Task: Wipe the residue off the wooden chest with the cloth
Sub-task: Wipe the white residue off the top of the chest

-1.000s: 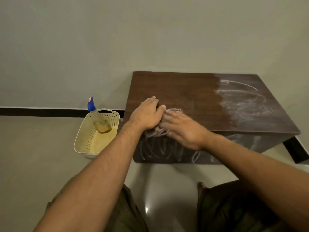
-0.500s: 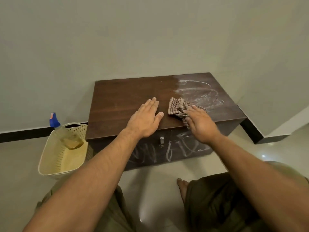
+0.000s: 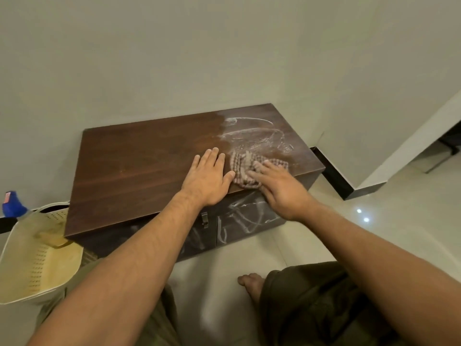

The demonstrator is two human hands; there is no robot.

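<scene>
Red label on spray bottle [image 3: 11,204] is unreadable. Left hand [image 3: 208,179] lies flat and spread on chest [image 3: 139,171]. Right hand [image 3: 279,188], fingers extended, presses checked cloth [image 3: 240,166] near white residue [image 3: 257,138], front right.

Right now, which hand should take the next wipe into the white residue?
Right. The right hand already presses the cloth at the edge of the white residue. The left hand lies flat on cleaned wood beside it, holding nothing.
</scene>
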